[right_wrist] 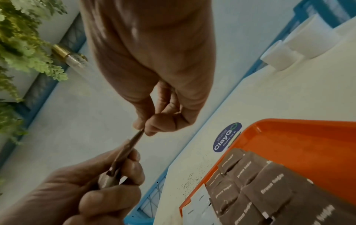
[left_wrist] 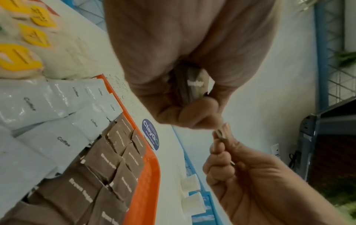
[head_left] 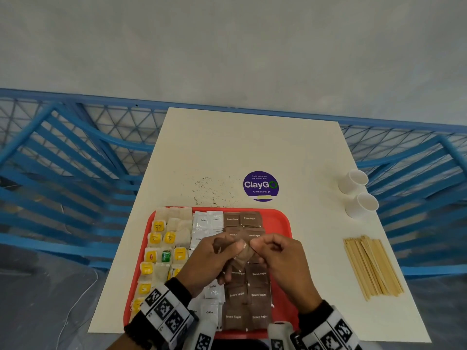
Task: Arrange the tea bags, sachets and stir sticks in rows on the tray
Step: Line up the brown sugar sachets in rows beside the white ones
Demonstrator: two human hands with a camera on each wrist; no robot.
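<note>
A red tray (head_left: pixel 279 219) holds tea bags (head_left: pixel 161 248) on its left, white coffee sachets (head_left: pixel 204 223) in the middle and brown sugar sachets (head_left: pixel 242 219) on the right, all in rows. Above the brown rows my left hand (head_left: pixel 227 250) grips a small stack of brown sugar sachets (head_left: pixel 242 252). My right hand (head_left: pixel 260 247) pinches the edge of one sachet (right_wrist: pixel 133 144) from that stack. In the left wrist view the stack (left_wrist: pixel 194 85) sits between thumb and fingers. Wooden stir sticks (head_left: pixel 371 266) lie bundled on the table, right of the tray.
Two white paper cups (head_left: pixel 353 181) lie on their sides at the table's right edge. A purple round sticker (head_left: pixel 260 186) and scattered dark specks (head_left: pixel 209 185) are beyond the tray. Blue chairs and a blue rail surround the white table (head_left: pixel 227 147).
</note>
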